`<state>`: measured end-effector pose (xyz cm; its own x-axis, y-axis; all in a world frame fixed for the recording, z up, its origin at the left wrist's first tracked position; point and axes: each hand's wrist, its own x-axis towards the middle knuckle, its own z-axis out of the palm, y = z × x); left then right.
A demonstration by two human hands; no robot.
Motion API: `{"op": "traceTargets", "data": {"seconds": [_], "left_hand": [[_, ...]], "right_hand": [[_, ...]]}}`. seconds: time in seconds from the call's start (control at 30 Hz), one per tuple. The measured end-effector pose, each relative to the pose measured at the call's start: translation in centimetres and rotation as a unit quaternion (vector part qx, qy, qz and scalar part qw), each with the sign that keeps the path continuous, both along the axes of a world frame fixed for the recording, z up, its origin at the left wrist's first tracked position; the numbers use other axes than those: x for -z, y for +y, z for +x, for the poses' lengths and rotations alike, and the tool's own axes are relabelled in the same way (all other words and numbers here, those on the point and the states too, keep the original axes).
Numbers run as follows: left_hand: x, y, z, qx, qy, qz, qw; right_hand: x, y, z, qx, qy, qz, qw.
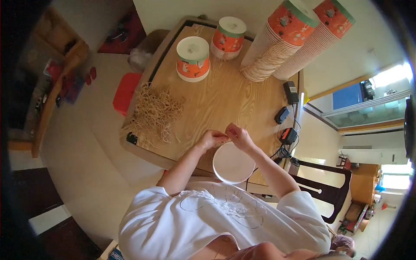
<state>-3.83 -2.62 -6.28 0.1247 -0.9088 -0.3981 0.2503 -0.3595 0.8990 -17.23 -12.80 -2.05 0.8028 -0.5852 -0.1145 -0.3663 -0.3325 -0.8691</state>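
We see both hands near the table edge, in front of the white shirt [225,212]. The left hand [211,139] and the right hand [239,138] come with their fingertips very near to each other, just above the far rim of a paper tub [234,163]. The fingers of both hands are bent inward in a narrow way, but what is between them is too small for us, so we cannot tell if they pinch something. The tub is between the two forearms, near the person's body, and its round white end is turned toward us.

To the left on the wooden table [229,102] lies a loose, tangled pile of thin brown strips [157,113]. Behind the pile we find two orange and green tubs [193,60], standing upside down and near each other. Farther to the right stand two tall stacks of tubs [291,26], side by side, also bottom up. Along the right edge of the table we notice black adapters [291,92] with cables [284,152], and beyond this edge a dark chair [323,186].
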Motion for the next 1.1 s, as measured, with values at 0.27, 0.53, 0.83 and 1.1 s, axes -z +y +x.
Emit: {"op": "traceTargets", "data": {"seconds": [0.27, 0.53, 0.83, 1.1], "left_hand": [[-0.1, -0.5, -1.1, -0.055, -0.012, 0.005, 0.998], [1.4, -0.5, -1.3, -0.065, -0.074, 0.023, 0.995], [0.7, -0.6, -1.4, -0.046, -0.186, -0.008, 0.981], [-0.4, -0.3, -1.6, -0.050, -0.201, -0.028, 0.978]], "right_hand": [[0.2, -1.1, 0.2, 0.023, 0.063, 0.148, 0.987], [-0.1, -3.0, 0.5, 0.104, 0.003, 0.210, 0.972], [-0.4, -2.5, 1.2, -0.052, 0.161, 0.002, 0.986], [-1.4, -2.5, 2.0, -0.127, 0.237, -0.012, 0.963]]}}
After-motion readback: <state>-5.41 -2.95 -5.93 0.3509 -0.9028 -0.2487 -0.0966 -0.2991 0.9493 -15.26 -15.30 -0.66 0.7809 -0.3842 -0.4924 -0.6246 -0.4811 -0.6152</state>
